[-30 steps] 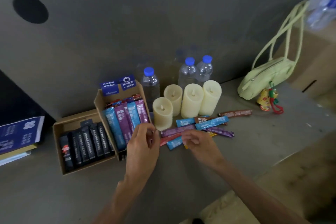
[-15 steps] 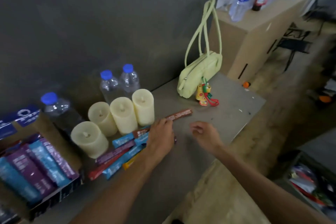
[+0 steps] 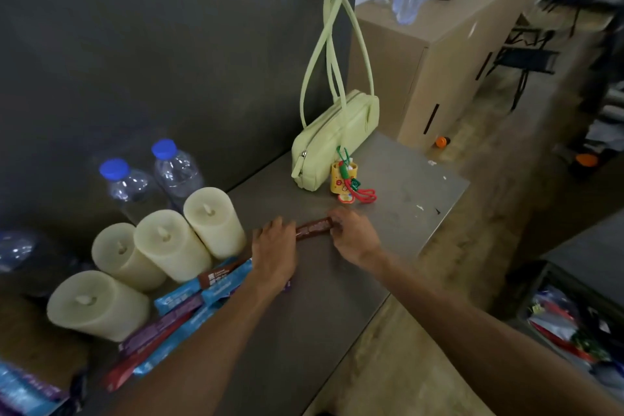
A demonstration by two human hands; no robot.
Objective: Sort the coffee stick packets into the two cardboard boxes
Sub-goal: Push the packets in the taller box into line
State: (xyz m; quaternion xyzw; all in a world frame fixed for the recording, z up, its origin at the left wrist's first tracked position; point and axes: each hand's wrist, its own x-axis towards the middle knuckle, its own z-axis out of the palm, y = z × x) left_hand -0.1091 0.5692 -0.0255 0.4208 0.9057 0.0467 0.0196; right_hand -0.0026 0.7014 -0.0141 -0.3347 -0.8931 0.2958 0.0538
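A brown coffee stick packet (image 3: 314, 228) lies on the grey table (image 3: 398, 192), right of the candles. My right hand (image 3: 354, 236) pinches its right end. My left hand (image 3: 275, 248) lies palm down with its fingertips on the packet's left end. A loose pile of blue, purple, brown and red packets (image 3: 189, 307) sits in front of the candles, partly under my left forearm. One cardboard box (image 3: 30, 341) with blue and purple packets (image 3: 17, 392) shows blurred at the bottom left corner. The other box is out of view.
Several cream candles (image 3: 169, 243) stand in a row with two water bottles (image 3: 148, 176) behind them by the dark wall. A green handbag (image 3: 332, 138) with a yellow charm (image 3: 344, 179) leans at the back. The table's edge runs close on the right.
The view has swung right, away from the boxes. Both hands have moved from the packet pile to the far brown packet, and my right hand has taken hold of its right end.
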